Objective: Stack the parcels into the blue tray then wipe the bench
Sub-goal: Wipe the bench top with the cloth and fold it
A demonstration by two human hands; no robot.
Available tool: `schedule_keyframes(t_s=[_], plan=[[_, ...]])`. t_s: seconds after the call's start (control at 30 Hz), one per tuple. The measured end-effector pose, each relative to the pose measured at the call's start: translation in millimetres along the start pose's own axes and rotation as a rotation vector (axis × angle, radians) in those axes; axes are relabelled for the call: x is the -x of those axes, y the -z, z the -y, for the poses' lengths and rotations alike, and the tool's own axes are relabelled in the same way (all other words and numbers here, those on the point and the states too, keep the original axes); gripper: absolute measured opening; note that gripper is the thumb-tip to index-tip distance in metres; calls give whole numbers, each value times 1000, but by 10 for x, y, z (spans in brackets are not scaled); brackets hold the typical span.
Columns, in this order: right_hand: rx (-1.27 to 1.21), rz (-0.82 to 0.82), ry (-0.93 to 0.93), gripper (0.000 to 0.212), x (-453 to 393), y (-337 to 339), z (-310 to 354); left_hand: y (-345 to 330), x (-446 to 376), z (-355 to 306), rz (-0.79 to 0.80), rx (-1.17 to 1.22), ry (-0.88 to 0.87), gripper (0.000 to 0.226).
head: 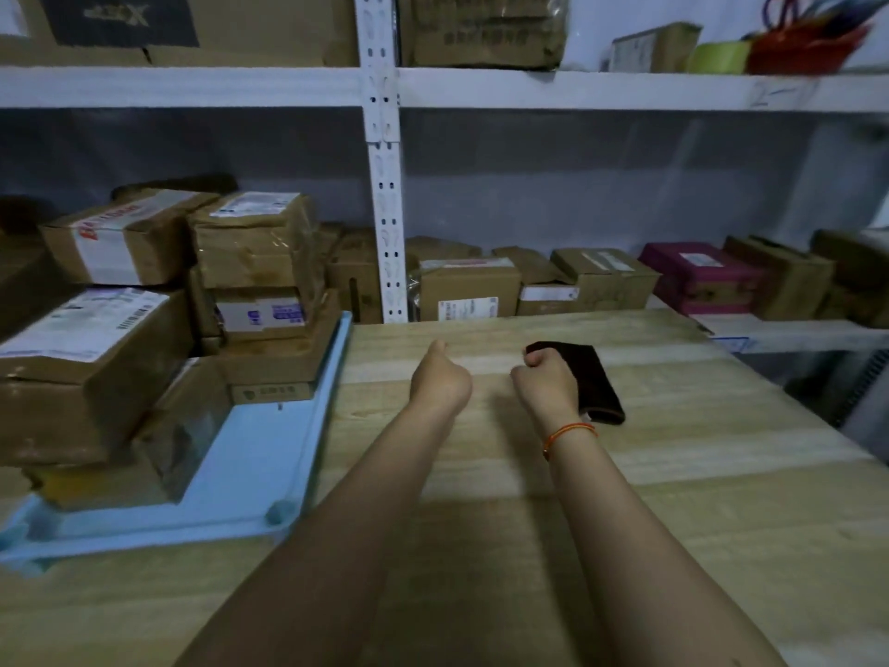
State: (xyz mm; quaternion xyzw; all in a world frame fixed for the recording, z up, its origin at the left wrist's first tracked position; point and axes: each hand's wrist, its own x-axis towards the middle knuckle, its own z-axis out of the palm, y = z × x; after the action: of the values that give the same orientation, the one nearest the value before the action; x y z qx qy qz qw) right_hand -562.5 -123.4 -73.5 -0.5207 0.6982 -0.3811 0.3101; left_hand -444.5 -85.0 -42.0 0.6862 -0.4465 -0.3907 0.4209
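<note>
Dark cloth [594, 377] under right hand [548, 382] (fingers curled), on bench [673, 474]

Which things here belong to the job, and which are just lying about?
Job:
- parcels stacked in the blue tray
- dark cloth, gripped by the right hand
- wooden bench
- left hand, holding nothing

Lying about:
- shelf boxes
- magenta box
- red basket on the top shelf

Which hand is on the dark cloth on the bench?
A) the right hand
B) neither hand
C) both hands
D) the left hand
A: the right hand is curled on the dark cloth on the wooden bench, while the left hand sits apart from it, holding nothing.
</note>
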Motion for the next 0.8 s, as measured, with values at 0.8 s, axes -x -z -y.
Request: schedule_keyframes(t_s=[0.8], plan=[[-102, 73, 112, 18, -241, 83, -276, -254, -78, 183, 218, 117, 139, 31]])
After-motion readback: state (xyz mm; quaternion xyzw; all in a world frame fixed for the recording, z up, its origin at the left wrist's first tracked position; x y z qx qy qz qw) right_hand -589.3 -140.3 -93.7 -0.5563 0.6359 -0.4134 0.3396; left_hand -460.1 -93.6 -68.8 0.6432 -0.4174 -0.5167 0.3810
